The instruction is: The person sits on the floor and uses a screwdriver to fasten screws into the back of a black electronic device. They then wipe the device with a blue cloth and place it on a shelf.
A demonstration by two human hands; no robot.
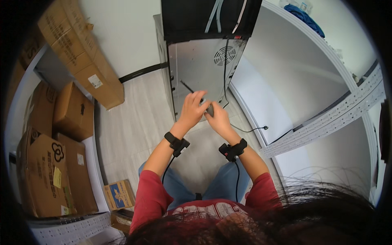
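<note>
Both of my hands are together in front of a tall appliance with a bare metal rear panel (196,61) and a black upper part (183,20). They hold a screwdriver (187,86), whose dark shaft slants up and left toward the panel. My left hand (191,109) is closed around the middle of it, fingers partly bent. My right hand (219,119) grips the grey handle (210,110) at the near end. Whether the tip touches the panel, I cannot tell. A round vent grille (225,56) sits on the panel's right side, with a black power cord (225,77) hanging across it.
The cord's plug (265,128) lies by the white shelving (326,126) on the right. Cardboard boxes (75,112) fill a shelf on the left, and a tall carton (87,61) leans against the wall. A small box (119,194) stands at lower left. Grey floor (130,118) surrounds my legs.
</note>
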